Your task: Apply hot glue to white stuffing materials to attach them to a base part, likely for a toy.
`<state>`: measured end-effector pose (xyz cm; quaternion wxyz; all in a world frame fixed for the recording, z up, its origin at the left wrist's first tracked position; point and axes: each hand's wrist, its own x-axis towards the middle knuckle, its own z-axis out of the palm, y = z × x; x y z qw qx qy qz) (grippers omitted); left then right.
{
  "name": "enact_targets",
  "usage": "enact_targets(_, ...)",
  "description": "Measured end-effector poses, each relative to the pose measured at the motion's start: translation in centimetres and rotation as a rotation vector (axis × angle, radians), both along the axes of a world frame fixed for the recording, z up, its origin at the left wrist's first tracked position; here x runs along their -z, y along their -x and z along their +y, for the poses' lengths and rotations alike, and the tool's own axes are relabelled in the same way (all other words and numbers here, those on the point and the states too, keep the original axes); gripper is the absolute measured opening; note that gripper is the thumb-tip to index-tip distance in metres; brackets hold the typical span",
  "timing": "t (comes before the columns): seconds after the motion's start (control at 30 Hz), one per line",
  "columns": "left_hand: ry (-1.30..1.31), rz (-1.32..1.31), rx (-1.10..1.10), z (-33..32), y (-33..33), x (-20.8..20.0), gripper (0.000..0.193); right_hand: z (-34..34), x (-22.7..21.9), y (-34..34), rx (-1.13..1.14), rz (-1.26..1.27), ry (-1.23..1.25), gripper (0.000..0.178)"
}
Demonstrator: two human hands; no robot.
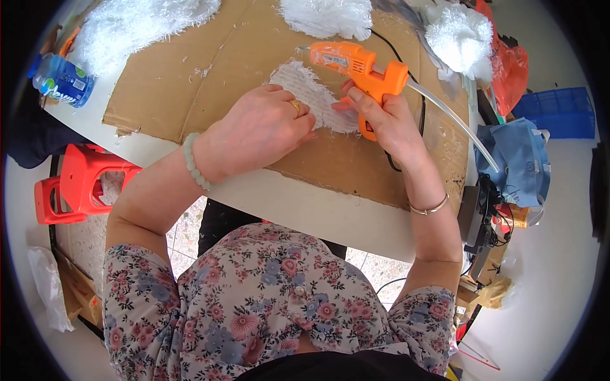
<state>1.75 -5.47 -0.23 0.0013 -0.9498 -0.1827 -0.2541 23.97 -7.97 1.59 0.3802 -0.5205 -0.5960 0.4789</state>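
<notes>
My right hand (393, 127) is wrapped round the handle of an orange hot glue gun (356, 62), its nozzle pointing to the left. From the gun's back end a long clear glue stick (448, 114) curves down to the right. Beneath the gun lies a piece of white shaggy fabric (304, 86), its woven backing facing up and its edges frayed. My left hand (264, 130) is closed at the fabric's near left side, fingers curled over it; the fingertips are partly hidden. Both hands are over a brown cardboard sheet (216, 76).
White fluffy bundles (143, 32) lie along the far side of the white table (330, 216). A bottle with a blue label (63, 79) stands at the left edge. Red stools (86, 178) are on the floor at left. A blue bag (518, 162) and black cables (492, 216) are at right.
</notes>
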Motion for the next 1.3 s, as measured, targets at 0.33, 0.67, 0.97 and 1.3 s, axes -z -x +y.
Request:
enact_targets(0.33,-0.007,0.001,-0.008,-0.1,-0.1,-0.1,0.016,-0.4,0.4,-1.5,0.131,-0.083,0.000,0.027)
enact_targets(0.67,-0.014,0.004,-0.016,-0.1,0.1,-0.1,0.016,-1.9,0.5,-1.4,0.027,-0.160,-0.026,0.030)
enact_targets(0.97,-0.015,0.015,-0.019,-0.2,0.1,-0.2,0.016,-2.4,-0.1,-1.5,0.075,-0.013,-0.066,0.027)
enact_targets(1.3,-0.008,0.039,-0.016,-0.1,0.2,-0.5,0.018,-0.8,0.1,0.4,-0.018,-0.075,-0.137,0.027)
